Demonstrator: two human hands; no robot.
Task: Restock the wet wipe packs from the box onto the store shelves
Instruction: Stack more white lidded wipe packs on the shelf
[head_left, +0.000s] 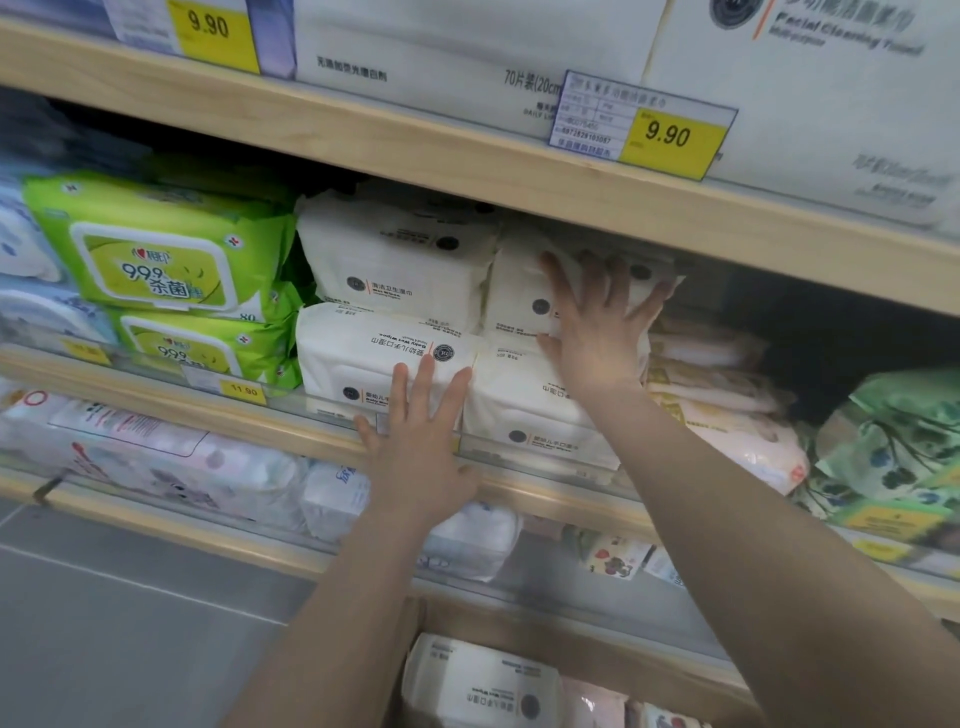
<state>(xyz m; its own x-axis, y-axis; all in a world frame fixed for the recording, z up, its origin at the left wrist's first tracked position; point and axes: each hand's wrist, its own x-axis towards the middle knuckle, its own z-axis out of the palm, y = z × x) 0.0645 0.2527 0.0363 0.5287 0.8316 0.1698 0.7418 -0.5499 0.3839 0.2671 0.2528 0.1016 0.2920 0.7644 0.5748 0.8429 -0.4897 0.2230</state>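
Cream-white wet wipe packs sit stacked two high on the middle shelf. My right hand lies flat, fingers spread, against the upper right pack, which is tucked just under the shelf above. My left hand rests open with its palm on the shelf's front lip and its fingers on the lower left pack. Another lower pack and an upper left pack complete the block. Below, a further white pack lies in the brown box.
Green wipe packs stand left of the white ones; pink packs and floral green packs lie to the right, with a dark gap above them. Large white packs fill the top shelf behind yellow price tags. Grey floor lies lower left.
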